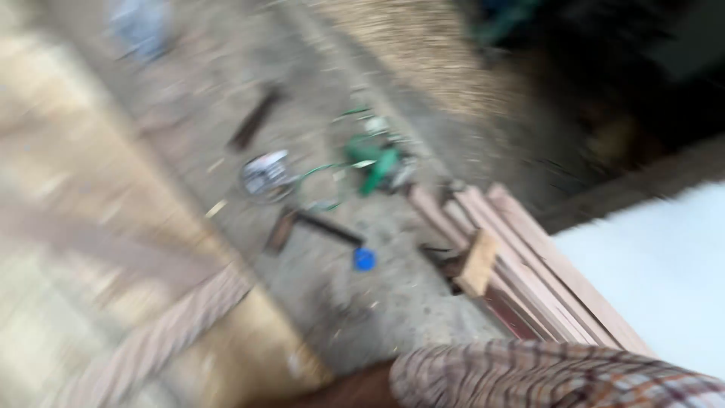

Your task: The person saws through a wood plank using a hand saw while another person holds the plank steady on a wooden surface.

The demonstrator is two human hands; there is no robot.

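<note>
The view is heavily blurred by motion. At 5 o'clock, along the bottom edge, a forearm in a plaid sleeve (544, 374) crosses the frame, with bare skin showing near 6 o'clock. Which arm it is cannot be told, and no hand shows, so whether the fingers are clenched, released or grasping anything cannot be told for either hand.

Nearest the sleeve, toward 4 o'clock, lies a stack of reddish wooden boards (529, 264) on the dusty concrete floor (393, 302), running from the centre toward the lower right. A short pale wood block (478, 262) rests tilted on the near end of the stack. Just right of the boards, at 3 o'clock, is a flat white sheet (649, 287).

At the centre sits a green power tool (377, 165) with a green cord looping left to a round silvery object (264, 175). Below, near 6 o'clock of centre, a small blue round cap (365, 259) lies beside a dark L-shaped piece (317, 227). A dark strip (255, 119) lies at 11 o'clock. Light wooden planks (113, 249) fill the 9 o'clock side. No labels are legible.
</note>
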